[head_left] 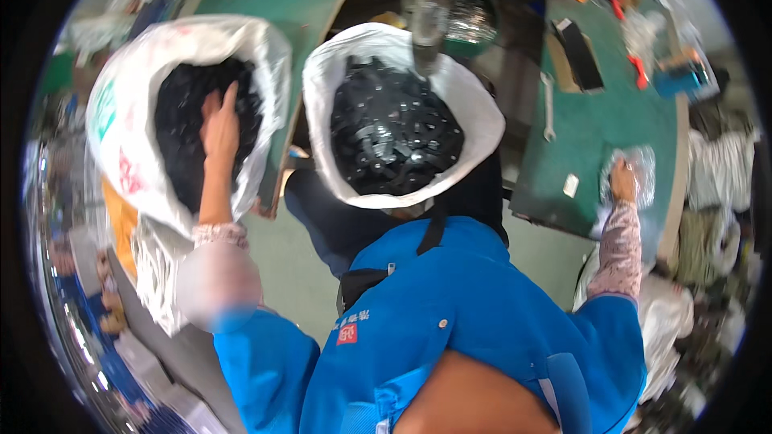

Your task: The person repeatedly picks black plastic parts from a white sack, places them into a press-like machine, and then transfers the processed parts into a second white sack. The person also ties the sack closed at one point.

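My left hand (219, 130) reaches into the mouth of a white woven sack (129, 104) on the left, over a heap of small black parts (183, 124). Its fingers are stretched and apart, with nothing visible between them. Far to the right, my right hand (622, 182) is closed on a clear plastic bag (645, 167) lying on the green tabletop (587, 145). What the bag contains is too small to make out. A second white sack (320, 124), full of shiny black pieces (394, 128), stands open in front of my lap.
A metal machine part (429, 24) comes down over the middle sack's far rim. On the right table lie a wrench (548, 106), a small white tag (571, 186), an open cardboard box (575, 56) and red-handled tools (638, 71). Behind the left sack is another green table (281, 0).
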